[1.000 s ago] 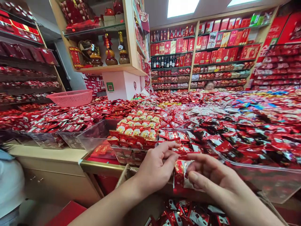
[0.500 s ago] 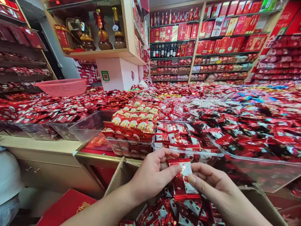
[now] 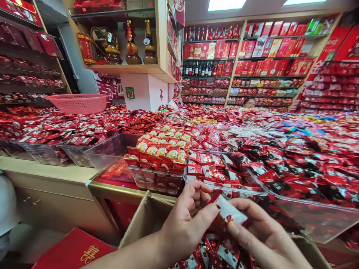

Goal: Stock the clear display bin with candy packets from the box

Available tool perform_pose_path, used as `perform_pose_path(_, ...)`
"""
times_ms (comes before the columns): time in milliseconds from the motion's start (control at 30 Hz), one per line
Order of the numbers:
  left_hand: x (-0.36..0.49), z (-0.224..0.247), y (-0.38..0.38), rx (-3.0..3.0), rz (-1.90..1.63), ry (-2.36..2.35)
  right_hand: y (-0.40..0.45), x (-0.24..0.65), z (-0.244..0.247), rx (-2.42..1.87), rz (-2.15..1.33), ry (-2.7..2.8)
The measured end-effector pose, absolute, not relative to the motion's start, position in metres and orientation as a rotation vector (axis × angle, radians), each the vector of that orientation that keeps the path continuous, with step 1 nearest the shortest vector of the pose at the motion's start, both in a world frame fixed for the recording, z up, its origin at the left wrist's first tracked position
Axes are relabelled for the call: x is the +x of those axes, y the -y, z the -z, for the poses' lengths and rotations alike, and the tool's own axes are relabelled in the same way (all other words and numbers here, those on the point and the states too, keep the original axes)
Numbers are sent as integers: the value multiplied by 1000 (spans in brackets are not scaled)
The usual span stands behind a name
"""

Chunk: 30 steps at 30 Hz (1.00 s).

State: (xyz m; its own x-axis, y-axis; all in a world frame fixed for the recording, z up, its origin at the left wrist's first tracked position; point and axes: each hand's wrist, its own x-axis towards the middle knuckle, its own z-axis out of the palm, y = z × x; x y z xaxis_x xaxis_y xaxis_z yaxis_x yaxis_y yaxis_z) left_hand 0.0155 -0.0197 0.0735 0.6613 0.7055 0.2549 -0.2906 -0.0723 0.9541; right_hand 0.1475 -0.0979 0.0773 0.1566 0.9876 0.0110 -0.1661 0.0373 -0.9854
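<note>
Between my hands is a small red and white candy packet (image 3: 230, 211), tilted and partly covered by fingers. My left hand (image 3: 190, 216) pinches its left side, thumb on top. My right hand (image 3: 256, 224) grips the right side between thumb and fingers. Below them, loose packets (image 3: 215, 252) of the same look lie in an open cardboard box (image 3: 140, 218). Just beyond my hands stands a clear plastic bin (image 3: 224, 186) with similar red and white packets (image 3: 209, 170) set in rows.
Left of that bin, another holds red and gold packets (image 3: 162, 149). Piled packets (image 3: 308, 149) spread across the counter at right. A pink basket (image 3: 78, 104) sits at back left. A red box (image 3: 74, 250) with gold lettering lies low at left. A display cabinet (image 3: 126, 68) overhangs the counter.
The packet has turned in my hands, from facing me nearly upright to slanted. Both hands have shifted slightly downward, still holding it. The camera view has tilted up a little.
</note>
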Motion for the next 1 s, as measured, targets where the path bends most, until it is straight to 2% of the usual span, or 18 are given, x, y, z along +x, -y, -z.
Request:
perform_pose_path(167,20,-64,22,1552,-777,-388,61,195,-130,-1319,-482,1242)
perform_pose_path(233,22,-59,22,1679,-701,-387,36,218,-151,-1353,-355,1436)
perform_pose_path(367,24,-42,17,1918,-559,-275,-12,249,-172,-1557,-345,1828)
perform_pose_path(567,26,-33,8,2103,-483,-224,-52,250,-160,-2115,-277,2335)
perform_pose_path(1000,29,-22,1,2435,-478,-9,-62,222,-143,-2221,-310,2517)
